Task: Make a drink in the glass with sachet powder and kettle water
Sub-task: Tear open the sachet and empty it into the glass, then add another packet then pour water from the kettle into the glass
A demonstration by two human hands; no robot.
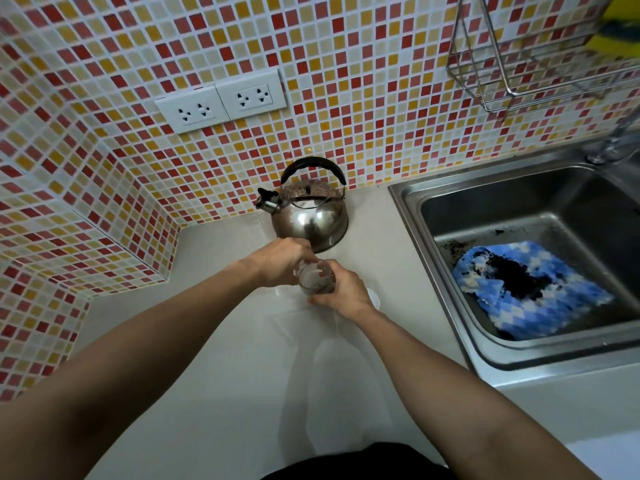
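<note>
Clear glass (317, 277) upright, mouth up — left hand (282, 261), right hand (341, 294) both gripping it.

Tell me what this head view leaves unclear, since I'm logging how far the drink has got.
- Glass: contents blurred; left hand and right hand cover its sides, so powder or water cannot be told.
- Sachet: none visible; it could be hidden in either grip.
- Kettle: lid on, water level unseen.
- White object beside the right hand: mostly hidden by it.
- Tap: cut off at the right edge.
</note>
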